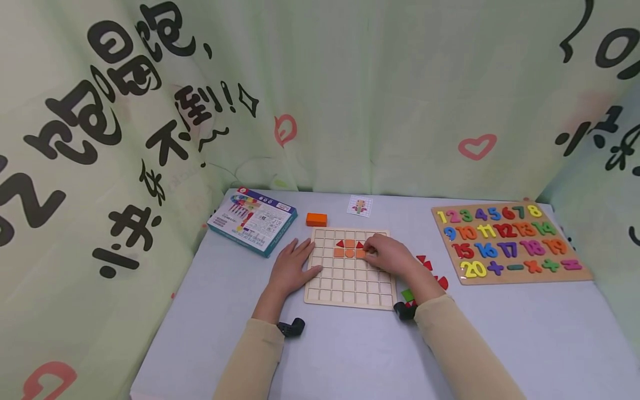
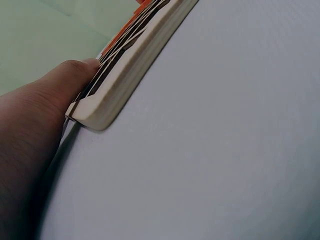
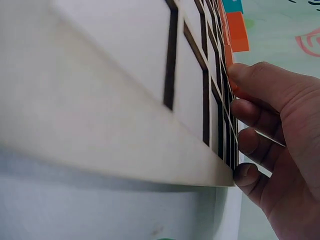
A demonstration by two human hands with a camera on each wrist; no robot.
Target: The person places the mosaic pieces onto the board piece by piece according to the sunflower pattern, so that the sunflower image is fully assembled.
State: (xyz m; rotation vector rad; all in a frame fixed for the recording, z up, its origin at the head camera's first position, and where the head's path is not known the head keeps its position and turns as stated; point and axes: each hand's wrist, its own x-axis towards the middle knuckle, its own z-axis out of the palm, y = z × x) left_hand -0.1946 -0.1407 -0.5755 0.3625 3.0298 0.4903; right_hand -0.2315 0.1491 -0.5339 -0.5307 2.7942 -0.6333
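Note:
A pale wooden grid board lies on the table before me. In its upper rows sit a left red triangle, an upper orange square, a right red triangle, a lower left orange square and an orange circle. With thumb and curled fingers, my right hand pinches an orange square tile at the right end of the second row. Its fingertips come right down to the board. My left hand rests spread along the board's left edge, thumb on the rim.
Red and green pieces lie right of the board, partly behind my right wrist. A boxed set, an orange block and a picture card are toward the back. At right lies a number puzzle board.

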